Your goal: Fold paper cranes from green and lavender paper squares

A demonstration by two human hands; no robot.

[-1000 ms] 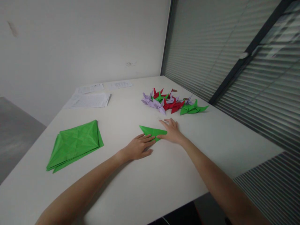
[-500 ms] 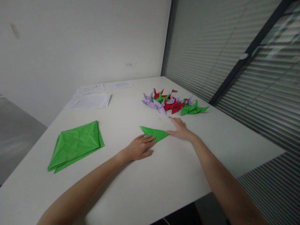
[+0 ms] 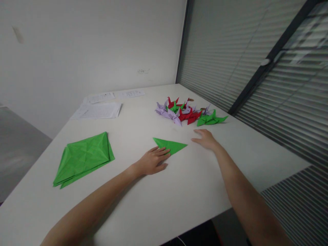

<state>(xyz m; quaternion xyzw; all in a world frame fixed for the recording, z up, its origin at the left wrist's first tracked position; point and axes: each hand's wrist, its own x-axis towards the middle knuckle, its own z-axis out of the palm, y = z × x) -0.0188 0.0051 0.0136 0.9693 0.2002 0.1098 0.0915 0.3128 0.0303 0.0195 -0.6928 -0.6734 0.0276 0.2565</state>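
Observation:
A piece of green paper (image 3: 175, 146), folded into a triangle, lies flat on the white table (image 3: 143, 208). My left hand (image 3: 153, 161) rests on its left part, fingers spread and pressing it down, so that its lower left side is hidden. To the right of the paper's pointed end, my right hand (image 3: 206, 139) is held apart from it, thumb and fingers parted with nothing between them. Beyond the hands sits a cluster of folded paper figures in purple, red and green, among them a green figure (image 3: 211, 119) nearest my right hand.
A stack of creased green paper sheets (image 3: 85, 155) lies at the left. Printed white papers (image 3: 99, 110) are spread farther back, near the wall (image 3: 102, 44). Window blinds (image 3: 230, 61) run along the table's right side.
My right hand has moved right, away from the paper triangle's right tip, which now shows fully. My left hand has stayed in place on the paper.

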